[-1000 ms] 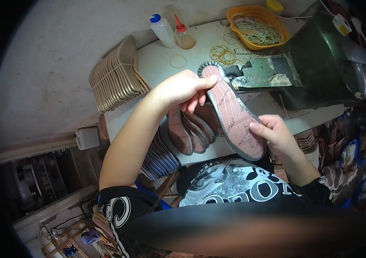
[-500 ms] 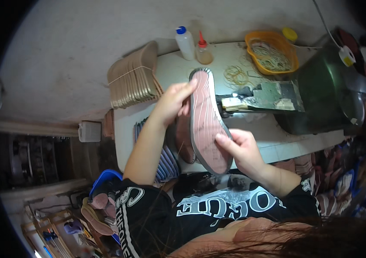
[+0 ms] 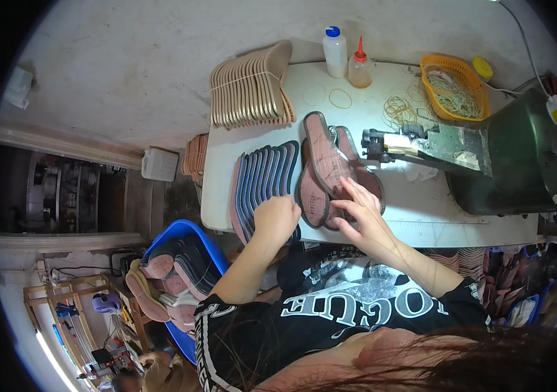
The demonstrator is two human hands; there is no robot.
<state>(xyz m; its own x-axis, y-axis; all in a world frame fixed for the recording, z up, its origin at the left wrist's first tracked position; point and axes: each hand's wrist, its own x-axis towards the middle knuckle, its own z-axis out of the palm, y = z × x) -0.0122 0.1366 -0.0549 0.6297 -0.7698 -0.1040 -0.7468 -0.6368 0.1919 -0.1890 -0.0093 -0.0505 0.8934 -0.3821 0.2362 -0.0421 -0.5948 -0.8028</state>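
Several pinkish-brown insoles with dark edging lie overlapped on the white table in front of me, the top insole slanting across the others. My right hand is over their near ends with its fingers apart, the fingertips at the top insole's near end; it grips nothing. To their left stands a row of insoles on edge, packed close, with blue-grey and dark edges. My left hand is closed at the near part of that row. Its curled fingers hide whatever may be in them.
A green machine with a narrow arm reaches in from the right. At the back are a banded stack of tan insoles, two squeeze bottles, and an orange basket of rubber bands. A blue bin of insoles stands left.
The insole that both hands held up now lies on the others on the table. My hands have let go of it; the left has come down to the row of insoles. The view has shifted.
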